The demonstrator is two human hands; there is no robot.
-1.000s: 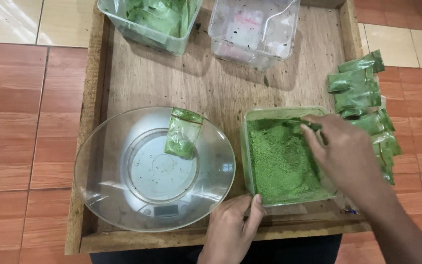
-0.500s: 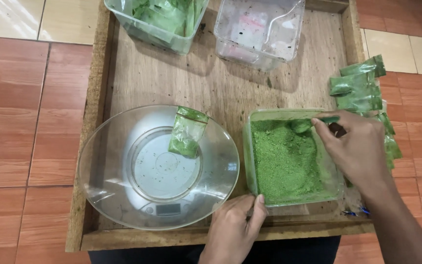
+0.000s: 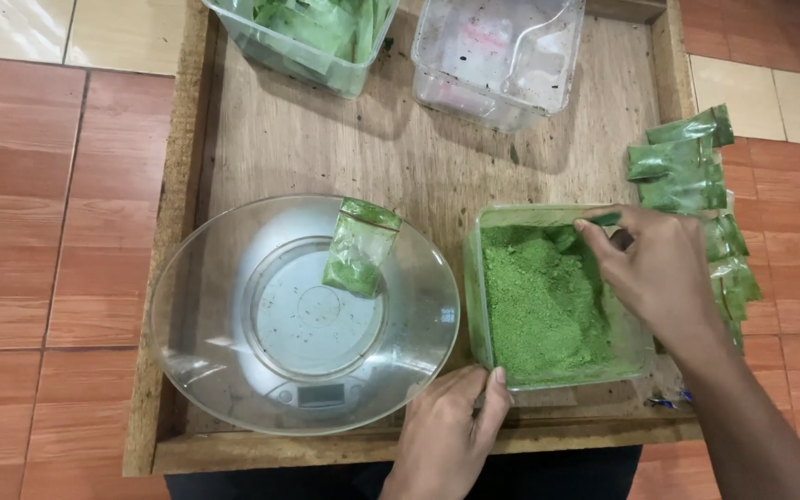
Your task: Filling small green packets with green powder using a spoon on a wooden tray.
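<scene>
A clear tub of green powder (image 3: 539,306) sits at the front right of a wooden tray (image 3: 326,139). My left hand (image 3: 446,435) rests on the tub's near left corner, thumb on the rim. My right hand (image 3: 659,273) reaches into the tub's far right corner, fingers closed on a small dark tool that is mostly hidden. To the left, a small clear bag of green powder (image 3: 360,247) leans inside a glass bowl (image 3: 233,370) on a kitchen scale (image 3: 321,396).
Several filled green packets (image 3: 687,171) lie in a row at the tray's right edge. At the back stand a tub of green packets (image 3: 312,32) and a clear tub (image 3: 497,56) holding little. Red and cream floor tiles surround the tray.
My right hand has moved from the middle of the powder up to the tub's far right corner. My left hand has stayed on the tub's near corner.
</scene>
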